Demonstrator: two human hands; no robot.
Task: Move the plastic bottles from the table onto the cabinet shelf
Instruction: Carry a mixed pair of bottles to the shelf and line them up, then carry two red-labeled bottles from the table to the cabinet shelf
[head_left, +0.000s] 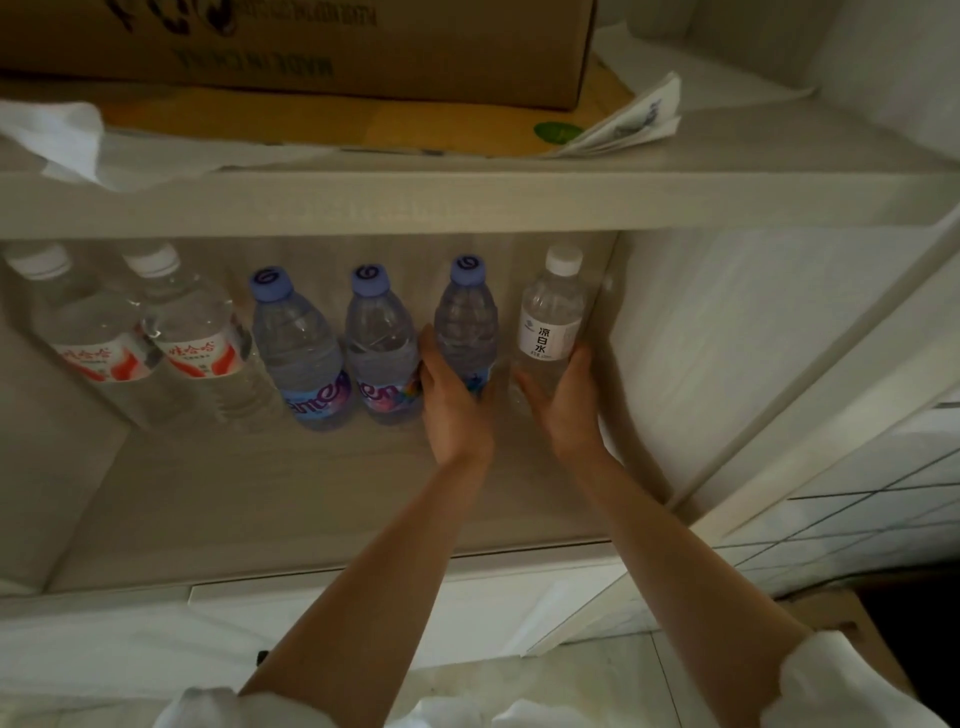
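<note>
Several plastic water bottles stand in a row at the back of the cabinet shelf (291, 499). My left hand (451, 404) grips the lower part of a purple-capped bottle (466, 317), third of the purple-capped ones. My right hand (565, 399) holds the base of a small white-capped bottle (551, 317) with a white label, at the row's right end by the cabinet wall. Left of them stand two more purple-capped bottles (298, 343) (382, 338) and two larger red-labelled bottles (200, 332) (85, 332).
The shelf above (467, 200) carries a cardboard box (332, 47), a white cloth (62, 140) and folded paper (631, 122). The cabinet's right side wall (691, 332) stands close to my right hand. The front part of the lower shelf is bare. Tiled wall shows at far right.
</note>
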